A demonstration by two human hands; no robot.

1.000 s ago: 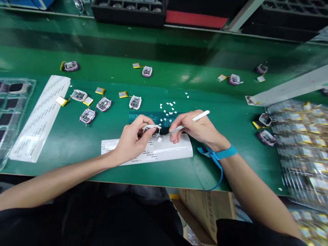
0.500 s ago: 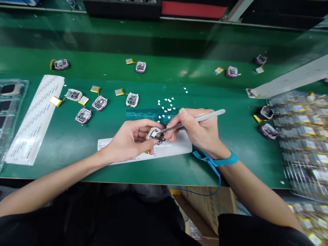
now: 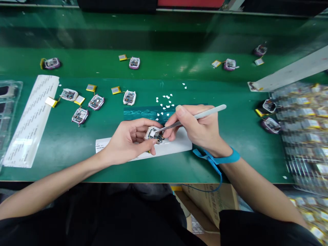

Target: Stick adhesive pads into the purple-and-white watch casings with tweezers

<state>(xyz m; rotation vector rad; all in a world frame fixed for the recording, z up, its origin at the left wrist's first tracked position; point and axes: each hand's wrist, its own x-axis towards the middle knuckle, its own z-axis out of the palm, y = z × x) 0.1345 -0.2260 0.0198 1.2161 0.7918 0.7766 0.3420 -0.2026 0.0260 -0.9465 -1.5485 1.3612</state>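
My left hand point(image 3: 130, 140) grips a small white watch-like casing point(image 3: 153, 134) by its edges, with the circuit board inside facing up. In my right hand point(image 3: 196, 127) is a pair of metal tweezers point(image 3: 207, 112), held like a pen, its tip at the board. The right fingertips rest close to the casing's right side. Both hands are over a white paper strip point(image 3: 176, 144) on the green bench. Just beyond them lie scattered small white sticker-like pieces point(image 3: 167, 106). A blue strap point(image 3: 227, 158) with a cord circles my right wrist.
Several open casings with wired batteries, such as this casing point(image 3: 129, 98), lie across the bench point(image 3: 243, 136). A long printed paper strip point(image 3: 30, 126) and a clear tray point(image 3: 10, 112) are at left. Stacked clear trays of batteries point(image 3: 304, 126) stand at right, near a white post point(image 3: 289, 70).
The whole view has shifted slightly, with bench items now a little further left and higher. Both hands keep their grips, and the tweezers' tip remains at the board.
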